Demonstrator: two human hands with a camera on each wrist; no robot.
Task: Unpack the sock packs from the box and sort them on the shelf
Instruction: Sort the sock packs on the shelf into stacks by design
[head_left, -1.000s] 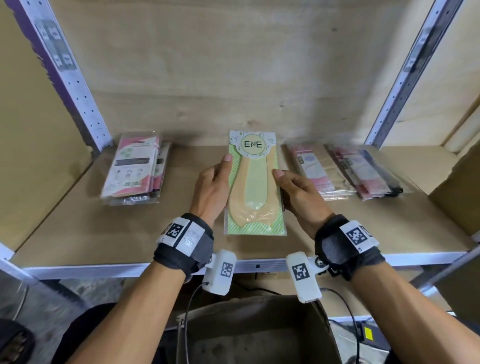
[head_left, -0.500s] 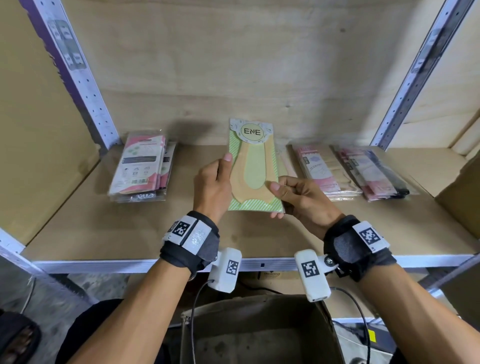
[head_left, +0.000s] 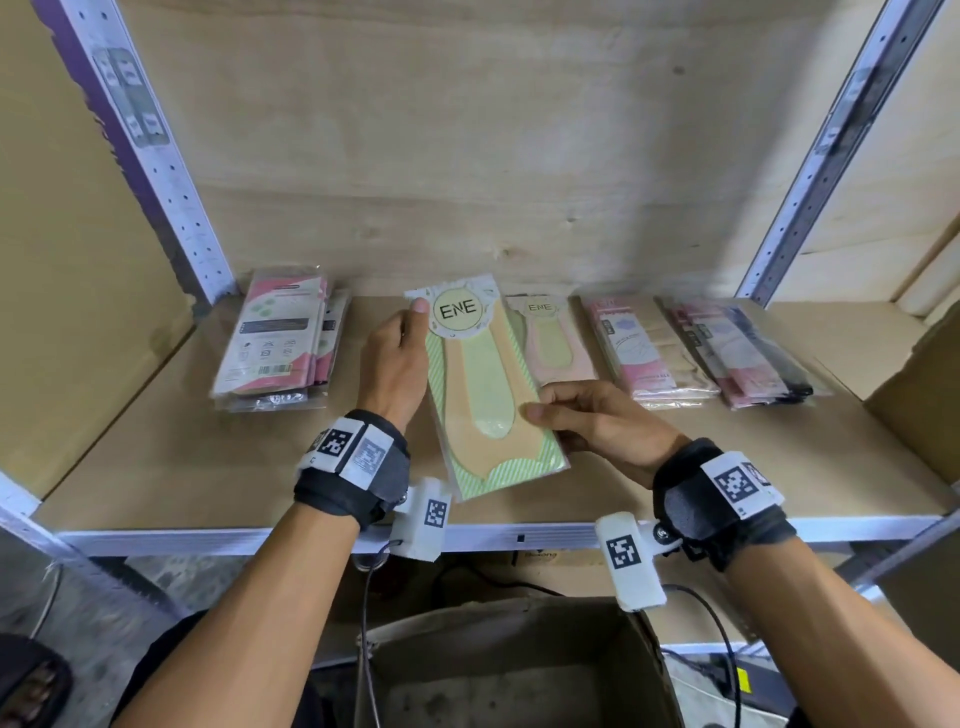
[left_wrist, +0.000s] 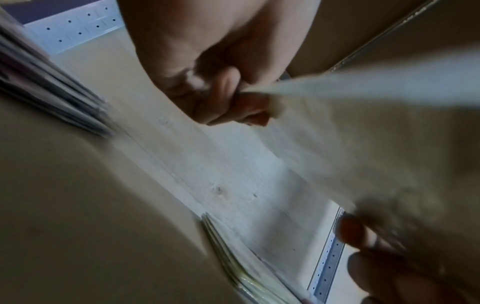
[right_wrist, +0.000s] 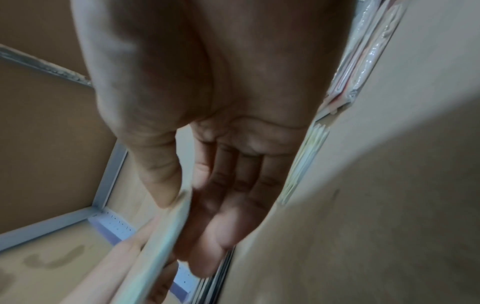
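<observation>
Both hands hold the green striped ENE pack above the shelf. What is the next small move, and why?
Probably shift the green ENE pack a little right and lay it on the pink ENE pack lying there. The left hand pinches its top corner and the right hand its lower edge, so it is lifted and tilted, and both packs carry the same ENE label, unlike the other piles on the shelf.

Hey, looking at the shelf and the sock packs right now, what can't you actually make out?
- Box contents: head view, cut off by the bottom edge.
- Small print on the left stack: head view, too small.
- Pink ENE pack: head view, partly behind the green ENE pack.
- Left hand grip: left wrist view, motion blur.
- Right hand: pack seen edge-on, label hidden.
</observation>
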